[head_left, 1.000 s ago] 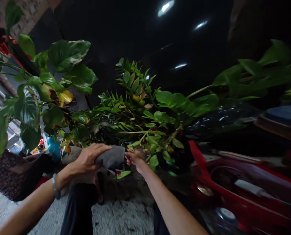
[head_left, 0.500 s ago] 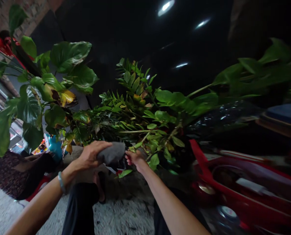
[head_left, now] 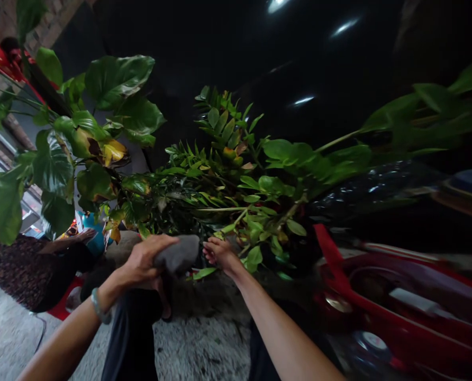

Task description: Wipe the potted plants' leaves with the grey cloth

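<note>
My left hand (head_left: 144, 260), with a pale bangle on its wrist, is wrapped round a folded grey cloth (head_left: 179, 254). Just to the right of the cloth, my right hand (head_left: 223, 255) has its fingers curled in a pinch. What lies between those fingertips is too small to make out. Both hands are at the front edge of a leafy green plant (head_left: 220, 185), whose stems reach down close to my right hand. One green leaf (head_left: 205, 273) hangs just below my right fingers.
A large-leaved plant (head_left: 53, 164) with yellowing leaves stands at the left. Beside it a person in a patterned top (head_left: 16, 270) sits on something red. A red ride-on toy car (head_left: 398, 307) stands at the right. Behind the plants is a dark glossy surface (head_left: 236, 53).
The view has shifted slightly, so the plants and red car appear further right. My left hand with the cloth has moved slightly down. My right hand keeps its pinch near the stems.
</note>
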Action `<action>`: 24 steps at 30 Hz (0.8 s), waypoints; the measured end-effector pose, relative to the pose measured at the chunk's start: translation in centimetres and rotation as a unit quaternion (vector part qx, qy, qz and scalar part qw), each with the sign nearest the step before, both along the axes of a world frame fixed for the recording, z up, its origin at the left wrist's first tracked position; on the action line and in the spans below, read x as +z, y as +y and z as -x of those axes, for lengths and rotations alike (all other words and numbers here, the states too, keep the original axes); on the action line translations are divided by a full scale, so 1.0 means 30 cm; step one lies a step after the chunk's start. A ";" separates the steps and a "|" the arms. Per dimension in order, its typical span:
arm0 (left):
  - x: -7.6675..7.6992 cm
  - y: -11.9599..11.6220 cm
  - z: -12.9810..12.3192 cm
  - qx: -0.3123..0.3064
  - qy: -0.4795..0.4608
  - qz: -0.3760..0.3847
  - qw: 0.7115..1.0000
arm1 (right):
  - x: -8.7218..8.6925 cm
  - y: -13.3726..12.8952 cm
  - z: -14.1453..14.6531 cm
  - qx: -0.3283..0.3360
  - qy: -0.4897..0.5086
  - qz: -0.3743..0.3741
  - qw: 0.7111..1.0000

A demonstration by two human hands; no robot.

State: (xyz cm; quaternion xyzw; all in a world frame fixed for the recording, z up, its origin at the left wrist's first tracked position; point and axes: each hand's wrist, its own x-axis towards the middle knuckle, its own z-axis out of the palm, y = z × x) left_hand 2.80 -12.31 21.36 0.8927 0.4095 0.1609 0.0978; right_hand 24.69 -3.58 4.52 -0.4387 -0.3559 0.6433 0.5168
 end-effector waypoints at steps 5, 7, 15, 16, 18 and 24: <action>0.136 0.074 0.138 0.201 -0.178 -0.143 0.953 | 0.002 0.006 -0.006 0.010 -0.014 0.001 1.000; 0.111 0.123 0.153 0.239 -0.195 -0.161 0.938 | 0.000 0.012 0.002 0.009 -0.017 0.005 1.000; -0.118 0.014 0.156 0.140 -0.025 0.001 0.990 | -0.012 0.008 0.006 0.018 -0.034 0.005 0.999; -0.093 0.007 0.167 0.153 -0.049 -0.018 0.987 | -0.013 0.007 0.002 0.017 -0.037 0.003 0.999; -0.022 0.023 0.187 0.202 -0.119 -0.070 0.970 | -0.014 0.006 -0.003 0.014 -0.039 0.002 0.999; -0.004 0.139 0.164 0.304 -0.228 -0.097 0.920 | 0.000 0.016 0.018 0.002 -0.050 0.008 0.999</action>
